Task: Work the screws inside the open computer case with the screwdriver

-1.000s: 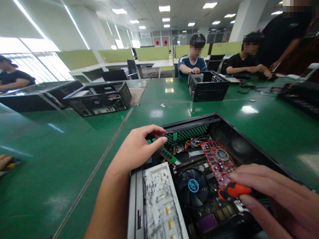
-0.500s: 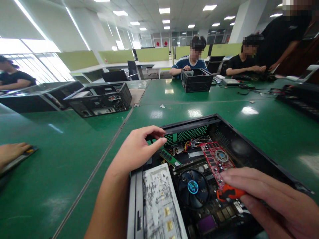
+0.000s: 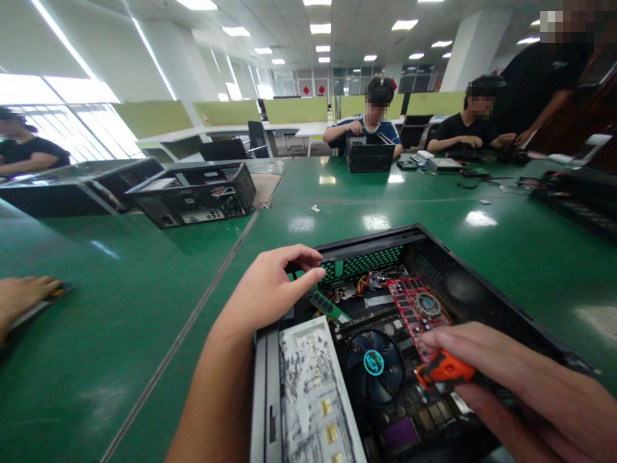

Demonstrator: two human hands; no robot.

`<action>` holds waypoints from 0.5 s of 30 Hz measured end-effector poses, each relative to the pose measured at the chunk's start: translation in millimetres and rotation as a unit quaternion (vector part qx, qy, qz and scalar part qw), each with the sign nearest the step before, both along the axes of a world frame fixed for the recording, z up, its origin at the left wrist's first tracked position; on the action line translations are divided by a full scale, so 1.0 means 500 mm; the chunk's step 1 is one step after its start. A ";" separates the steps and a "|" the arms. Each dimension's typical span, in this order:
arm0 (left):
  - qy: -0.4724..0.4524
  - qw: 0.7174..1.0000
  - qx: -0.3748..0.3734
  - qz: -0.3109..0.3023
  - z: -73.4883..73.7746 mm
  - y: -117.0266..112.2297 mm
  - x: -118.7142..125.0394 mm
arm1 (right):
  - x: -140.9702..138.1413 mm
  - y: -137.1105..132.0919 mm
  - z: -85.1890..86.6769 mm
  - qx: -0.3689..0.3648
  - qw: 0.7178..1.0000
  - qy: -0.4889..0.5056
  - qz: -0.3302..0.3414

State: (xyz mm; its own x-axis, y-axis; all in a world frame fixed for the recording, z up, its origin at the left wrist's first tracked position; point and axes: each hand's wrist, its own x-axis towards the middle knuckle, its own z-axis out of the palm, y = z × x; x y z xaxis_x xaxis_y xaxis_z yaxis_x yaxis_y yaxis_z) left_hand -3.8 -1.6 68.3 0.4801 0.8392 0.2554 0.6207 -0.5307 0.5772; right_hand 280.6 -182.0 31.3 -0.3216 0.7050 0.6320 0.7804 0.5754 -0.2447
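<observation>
An open black computer case (image 3: 486,292) lies on the green table (image 3: 144,308) in front of me. Inside are a red graphics card (image 3: 417,305), a round CPU fan (image 3: 375,365), a green memory stick (image 3: 329,307) and a grey drive cage (image 3: 311,392). My left hand (image 3: 270,289) grips the case's left rear edge, fingers curled over it. My right hand (image 3: 520,379) is closed around an orange-handled screwdriver (image 3: 446,370) held over the near end of the red card.
Another open case (image 3: 195,193) lies at the back left. Across the table a person handles a small black case (image 3: 370,156); other people sit or stand at the right with cables (image 3: 486,180). A different person's hand (image 3: 22,296) rests at the left edge.
The person opposite has drawn the small black case back toward themselves. My right hand with the screwdriver has shifted slightly left over the card. My left hand has stayed put.
</observation>
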 end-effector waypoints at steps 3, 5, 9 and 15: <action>-0.002 1.000 0.002 -0.002 0.001 0.000 0.001 | -0.026 0.005 0.023 0.001 0.999 0.011 0.038; -0.004 1.000 0.003 -0.002 0.001 -0.001 0.002 | -0.051 0.013 0.033 -0.004 0.997 -0.001 0.083; -0.010 1.000 0.001 -0.007 0.000 -0.003 0.002 | -0.084 0.027 0.033 -0.011 0.995 -0.020 0.097; -0.009 1.000 0.003 -0.010 0.000 -0.003 0.001 | -0.084 0.031 0.036 -0.022 0.995 0.007 0.092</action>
State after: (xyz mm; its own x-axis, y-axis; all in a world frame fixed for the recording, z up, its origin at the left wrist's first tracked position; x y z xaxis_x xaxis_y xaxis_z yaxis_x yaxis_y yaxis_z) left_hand -3.1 -2.9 68.2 0.4915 0.8284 0.2686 0.5997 -0.5456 0.5853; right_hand 238.6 -166.3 49.2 -0.4399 0.6622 0.6066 0.6587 0.6971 -0.2832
